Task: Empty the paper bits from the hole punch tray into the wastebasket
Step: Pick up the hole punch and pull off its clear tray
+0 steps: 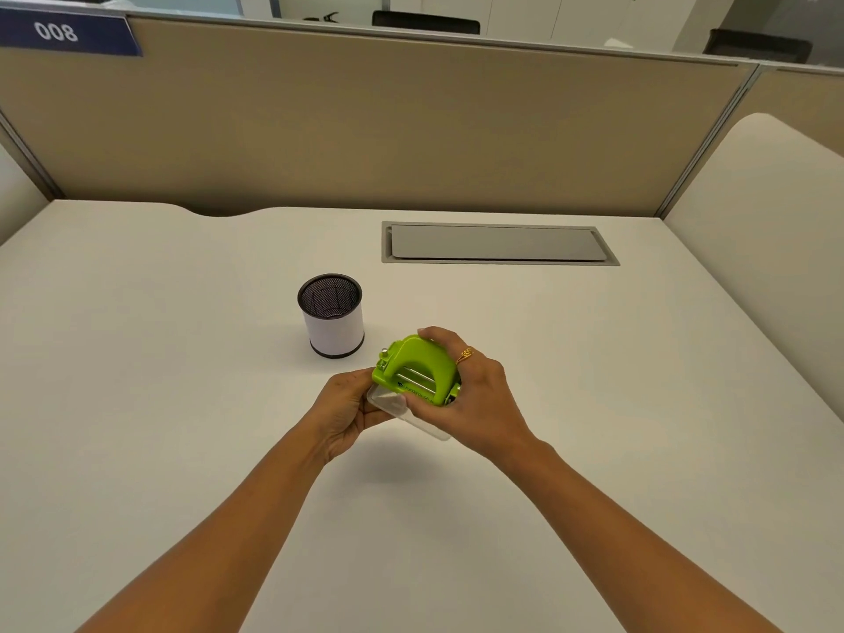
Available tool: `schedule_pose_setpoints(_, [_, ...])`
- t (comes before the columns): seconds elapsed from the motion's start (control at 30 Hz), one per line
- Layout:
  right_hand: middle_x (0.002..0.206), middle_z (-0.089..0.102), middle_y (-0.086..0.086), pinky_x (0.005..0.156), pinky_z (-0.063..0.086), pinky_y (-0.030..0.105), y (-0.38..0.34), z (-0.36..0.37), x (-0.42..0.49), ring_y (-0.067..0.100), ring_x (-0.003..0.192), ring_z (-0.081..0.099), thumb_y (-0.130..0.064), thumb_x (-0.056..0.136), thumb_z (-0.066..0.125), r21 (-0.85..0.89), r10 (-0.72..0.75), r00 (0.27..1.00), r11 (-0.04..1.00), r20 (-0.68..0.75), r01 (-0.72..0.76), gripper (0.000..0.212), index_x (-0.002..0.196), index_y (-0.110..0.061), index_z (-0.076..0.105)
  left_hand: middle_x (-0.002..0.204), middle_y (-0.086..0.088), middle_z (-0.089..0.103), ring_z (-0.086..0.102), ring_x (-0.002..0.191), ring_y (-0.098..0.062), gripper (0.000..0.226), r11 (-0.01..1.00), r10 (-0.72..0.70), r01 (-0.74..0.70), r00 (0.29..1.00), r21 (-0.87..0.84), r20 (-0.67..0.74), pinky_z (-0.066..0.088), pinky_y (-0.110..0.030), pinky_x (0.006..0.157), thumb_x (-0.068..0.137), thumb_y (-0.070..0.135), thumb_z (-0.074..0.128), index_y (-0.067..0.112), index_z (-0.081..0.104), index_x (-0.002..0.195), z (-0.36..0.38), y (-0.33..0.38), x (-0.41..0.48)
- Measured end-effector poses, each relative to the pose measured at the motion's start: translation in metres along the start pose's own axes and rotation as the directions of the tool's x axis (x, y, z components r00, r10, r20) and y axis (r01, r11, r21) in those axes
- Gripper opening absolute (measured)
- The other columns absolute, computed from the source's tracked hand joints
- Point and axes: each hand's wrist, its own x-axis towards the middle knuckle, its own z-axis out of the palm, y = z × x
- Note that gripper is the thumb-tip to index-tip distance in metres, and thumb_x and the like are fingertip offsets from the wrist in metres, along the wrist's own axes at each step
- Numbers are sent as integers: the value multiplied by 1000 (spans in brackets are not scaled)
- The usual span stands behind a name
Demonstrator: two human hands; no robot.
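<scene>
A lime-green hole punch point(413, 370) is held above the white desk, tilted with its handle facing me. My right hand point(475, 395) wraps around its right side and grips it. A clear plastic tray point(397, 406) sticks out from under the punch at a slant, and my left hand point(349, 411) pinches the tray's left end. No paper bits are visible. A small round wastebasket point(332, 315), black mesh inside with a white sleeve, stands upright on the desk just behind and left of the punch.
The white desk point(182, 358) spreads wide on all sides. A grey cable hatch point(498, 243) lies flush in it at the back right. Beige partition walls point(365, 130) close off the back and the right side.
</scene>
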Motion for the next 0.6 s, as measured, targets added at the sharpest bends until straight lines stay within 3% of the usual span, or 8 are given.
schedule_pose_setpoints(0.3, [106,66,4,82,55,35,6,2,-1,20,91,61,-36,69,76,-2,19,1000,1000,-16,-19,66,128,-30,47,63,-5,74,71,55,-14,23,1000,-5,5,1000,7,-11,59,-25,53,95,12,44,5,65,88,2,1,1])
schedule_pose_setpoints(0.47, [88,63,-6,70,48,7,0,1,2,6,73,60,-33,67,79,136,183,983,974,18,-184,67,126,-36,45,62,-4,74,71,56,-13,22,1000,-4,4,1000,7,-18,59,-24,53,95,12,44,4,64,90,1,0,1])
schedule_pose_setpoints(0.53, [88,64,-5,65,49,6,-2,-1,4,7,74,62,-34,67,79,280,333,943,903,26,-327,61,119,-40,48,62,-4,74,71,56,-14,22,1000,-12,11,1000,-12,-24,58,-24,52,95,11,43,2,63,92,0,0,2])
schedule_pose_setpoints(0.6, [99,66,4,67,53,17,-3,-4,7,16,76,65,-31,72,75,499,483,865,721,134,-480,46,111,-36,52,63,-5,74,71,56,-14,23,999,-27,25,999,-38,-29,59,-25,51,96,11,42,3,62,91,-1,0,2])
